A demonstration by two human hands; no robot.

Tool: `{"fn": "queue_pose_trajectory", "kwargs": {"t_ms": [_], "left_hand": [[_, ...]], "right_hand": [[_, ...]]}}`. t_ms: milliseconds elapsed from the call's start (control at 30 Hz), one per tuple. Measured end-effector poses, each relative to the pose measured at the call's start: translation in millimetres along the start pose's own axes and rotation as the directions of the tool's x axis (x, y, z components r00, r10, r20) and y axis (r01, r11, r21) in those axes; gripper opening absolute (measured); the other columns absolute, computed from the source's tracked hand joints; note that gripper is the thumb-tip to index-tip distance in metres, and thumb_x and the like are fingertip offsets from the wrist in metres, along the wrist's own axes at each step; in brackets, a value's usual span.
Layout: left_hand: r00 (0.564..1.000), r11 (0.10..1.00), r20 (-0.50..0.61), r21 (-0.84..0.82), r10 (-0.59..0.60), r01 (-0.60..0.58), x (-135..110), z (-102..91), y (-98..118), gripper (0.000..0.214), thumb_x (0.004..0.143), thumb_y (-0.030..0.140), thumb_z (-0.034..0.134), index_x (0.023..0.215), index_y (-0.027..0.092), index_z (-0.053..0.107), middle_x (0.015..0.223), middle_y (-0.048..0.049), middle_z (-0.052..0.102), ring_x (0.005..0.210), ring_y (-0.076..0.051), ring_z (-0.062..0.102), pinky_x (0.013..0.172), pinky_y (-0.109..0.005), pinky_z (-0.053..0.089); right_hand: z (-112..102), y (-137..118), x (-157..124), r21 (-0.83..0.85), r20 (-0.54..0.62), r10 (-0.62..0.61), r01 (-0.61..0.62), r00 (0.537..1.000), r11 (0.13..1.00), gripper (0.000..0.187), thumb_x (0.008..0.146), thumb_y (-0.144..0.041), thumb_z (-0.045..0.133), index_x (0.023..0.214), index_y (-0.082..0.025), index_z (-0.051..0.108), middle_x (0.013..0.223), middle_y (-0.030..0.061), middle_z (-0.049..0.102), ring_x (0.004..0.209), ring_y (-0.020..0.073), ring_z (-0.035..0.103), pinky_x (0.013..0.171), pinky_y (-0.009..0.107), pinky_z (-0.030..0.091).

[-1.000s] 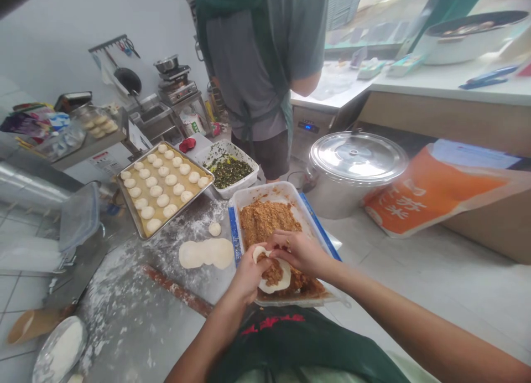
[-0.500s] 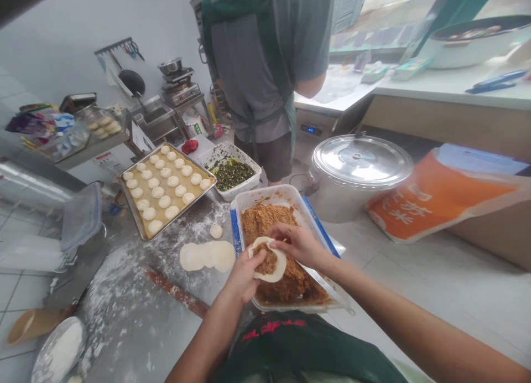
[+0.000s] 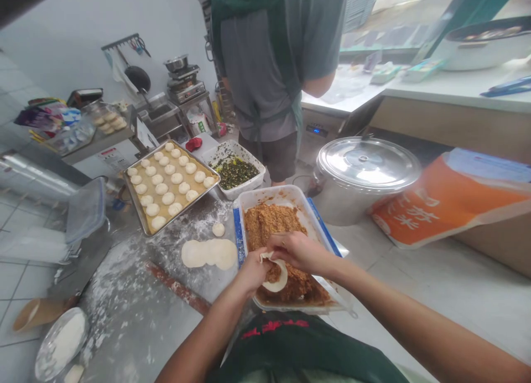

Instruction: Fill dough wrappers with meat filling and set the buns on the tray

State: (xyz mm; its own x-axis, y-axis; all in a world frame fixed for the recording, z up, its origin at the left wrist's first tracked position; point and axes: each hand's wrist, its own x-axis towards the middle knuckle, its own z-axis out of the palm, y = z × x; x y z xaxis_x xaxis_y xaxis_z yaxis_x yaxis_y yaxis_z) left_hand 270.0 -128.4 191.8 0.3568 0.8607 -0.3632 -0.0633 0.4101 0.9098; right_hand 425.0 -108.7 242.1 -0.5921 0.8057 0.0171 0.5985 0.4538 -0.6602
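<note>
A round dough wrapper (image 3: 281,282) with brown filling in its middle is held over the tub of brown filling (image 3: 271,220). My left hand (image 3: 254,271) cups its left side, the thumb reaching in over the filling. At the far edge the fingers of my right hand (image 3: 295,249) pinch the dough, gathering it upward; the fingertips partly hide the rim. Left of the tub, overlapping flat dough wrappers (image 3: 208,254) lie on the floury steel table (image 3: 136,305), with one small dough ball (image 3: 218,229) just beyond them.
A rolling pin (image 3: 178,288) lies on the table's near side. Beyond are a tray of filled buns (image 3: 133,206) and a tub of chopped greens (image 3: 261,179). A lidded steel pot (image 3: 352,197) and an orange bag (image 3: 435,206) stand right. A co-worker (image 3: 265,67) stands ahead, back turned.
Both hands have closed in on the wrapper, and its far edge is now drawn up between the fingers. Less filling shows. The view has shifted slightly.
</note>
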Motion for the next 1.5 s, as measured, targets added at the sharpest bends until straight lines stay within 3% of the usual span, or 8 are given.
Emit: {"fn": "queue_pose_trajectory", "kwargs": {"t_ms": [200,333,433,600,833,1067,1300,1500], "left_hand": [[1.0,0.991,-0.002,0.135,-0.009,0.009,5.2,-6.4,13.5,0.028,0.058,0.001,0.054,0.081,0.015,0.063,0.07,-0.0003,0.061,0.069,-0.013,0.053,0.07,-0.024,0.04],[0.988,0.978,-0.03,-0.151,-0.151,0.145,3.7,-10.5,22.3,0.039,0.066,0.019,0.062,0.104,0.018,0.055,0.087,-0.0039,0.062,0.075,-0.014,0.057,0.068,-0.026,0.044],[0.991,0.952,-0.077,-0.295,-0.113,0.086,2.0,-8.9,19.4,0.038,0.07,0.032,0.061,0.105,0.018,0.055,0.096,-0.0065,0.062,0.078,-0.015,0.059,0.069,-0.028,0.046],[0.989,0.996,-0.147,-0.088,0.005,-0.019,4.9,-5.5,6.1,0.03,0.07,0.032,0.059,0.096,0.017,0.06,0.089,-0.0056,0.064,0.076,-0.016,0.058,0.068,-0.027,0.048],[0.995,0.991,-0.072,0.105,-0.075,0.082,5.0,-6.0,3.0,0.026,0.073,0.029,0.05,0.094,0.017,0.059,0.075,-0.0046,0.061,0.056,-0.014,0.053,0.045,-0.027,0.046],[0.994,0.966,-0.021,0.232,-0.111,0.113,11.1,-9.4,5.9,0.018,0.072,0.026,0.052,0.084,0.016,0.061,0.074,-0.0054,0.06,0.052,-0.012,0.049,0.045,-0.029,0.047],[0.993,0.906,0.096,-0.409,-0.073,0.106,-0.8,-15.6,22.0,0.038,0.072,0.025,0.06,0.109,0.021,0.05,0.106,-0.0076,0.056,0.09,-0.019,0.057,0.075,-0.038,0.05],[0.995,0.882,-0.102,-0.466,0.021,-0.067,-2.3,-3.3,17.9,0.041,0.069,0.022,0.065,0.107,0.021,0.051,0.103,-0.0059,0.057,0.091,-0.017,0.056,0.082,-0.038,0.048]], "right_hand": [[-1.6,-5.1,5.8,-0.058,0.007,0.039,-0.039,0.999,0.998,0.017,0.078,-0.019,0.051,0.093,-0.02,0.057,0.079,0.0021,0.063,0.072,0.0147,0.057,0.062,0.022,0.037],[5.0,3.9,6.5,-0.007,-0.174,0.108,-0.111,0.979,0.994,0.016,0.083,-0.022,0.043,0.081,-0.017,0.058,0.079,0.0038,0.061,0.072,0.014,0.055,0.064,0.023,0.037],[9.4,6.3,3.3,0.12,-0.204,0.161,-0.139,0.966,0.983,0.017,0.084,-0.027,0.042,0.08,-0.017,0.055,0.072,0.002,0.06,0.066,0.013,0.054,0.061,0.022,0.038],[15.1,0.7,0.1,-0.002,-0.132,0.119,-0.121,0.984,0.993,0.015,0.085,-0.025,0.039,0.091,-0.018,0.051,0.08,0.0036,0.062,0.072,0.0145,0.057,0.063,0.022,0.037],[15.7,-4.2,0.5,-0.284,-0.069,0.156,-0.169,0.985,0.944,0.013,0.083,-0.024,0.042,0.081,-0.019,0.054,0.074,0.003,0.063,0.069,0.015,0.058,0.058,0.022,0.032],[15.6,-8.2,3.6,-0.312,-0.055,0.185,-0.193,0.981,0.93,0.015,0.08,-0.023,0.045,0.09,-0.019,0.055,0.07,0.0031,0.063,0.065,0.0161,0.059,0.055,0.023,0.03],[12.3,4.8,2.7,0.11,-0.263,0.198,-0.175,0.944,0.978,0.02,0.084,-0.027,0.039,0.076,-0.017,0.054,0.068,0.0021,0.059,0.063,0.0133,0.054,0.059,0.023,0.037],[12.7,1.4,1.6,0.265,-0.217,0.166,-0.106,0.962,0.958,0.024,0.081,-0.027,0.044,0.1,-0.017,0.054,0.082,0.0033,0.062,0.07,0.0142,0.056,0.064,0.024,0.04]]}}
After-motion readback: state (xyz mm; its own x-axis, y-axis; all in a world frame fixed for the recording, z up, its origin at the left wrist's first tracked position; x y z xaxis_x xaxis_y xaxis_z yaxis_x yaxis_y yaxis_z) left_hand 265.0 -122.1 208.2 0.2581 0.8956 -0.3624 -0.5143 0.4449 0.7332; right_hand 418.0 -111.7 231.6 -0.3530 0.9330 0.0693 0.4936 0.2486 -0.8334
